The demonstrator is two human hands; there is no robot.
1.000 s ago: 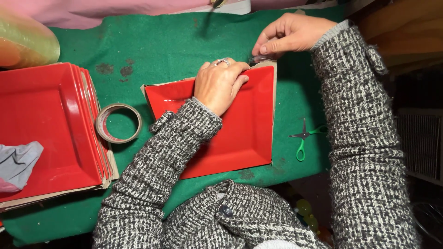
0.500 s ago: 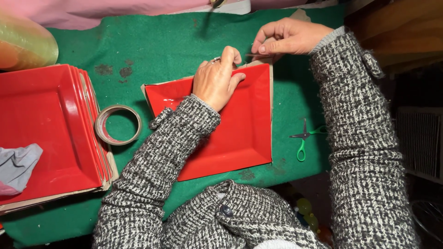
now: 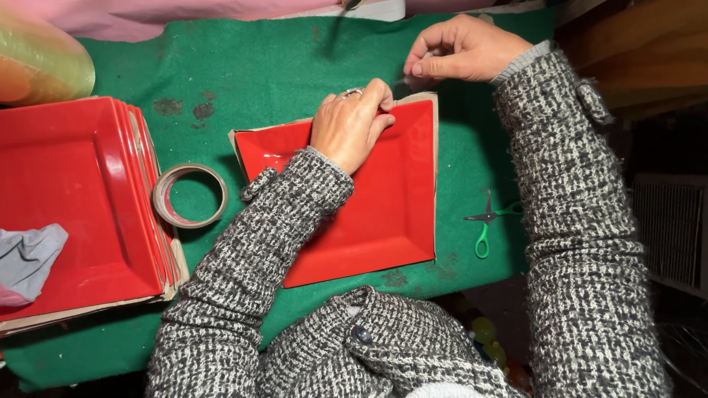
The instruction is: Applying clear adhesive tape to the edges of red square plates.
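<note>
While your arms in the tweed sleeves come in from the near edge, the first thing beyond them is the red square tray [image 3: 383, 214], lying flat on the green felt table [image 3: 243, 66] with a thin card-coloured edging around its rim. It sits turned a little, so its sides run slanted to the table edge; being nearly square, it has no clear long axis, but its far right corner points away from you, toward your right hand. To the right of it, apart on the felt, lie the green-handled scissors [image 3: 487, 221] with the blades pointing away from you. To the left, just beside the tray, lies the tape roll [image 3: 189, 195], flat and within easy reach. Further left stands a stack of red trays [image 3: 81, 206] with a grey cloth [image 3: 29, 254] on top.

Your left hand [image 3: 350, 129] lies palm down on the far edge of the tray, fingers curled over the rim — I judge it presses the tray still. Your right hand [image 3: 461, 51], just past the far corner, has thumb and forefinger pinched together on something thin — probably a tape end, but it is too small to be sure.
</note>
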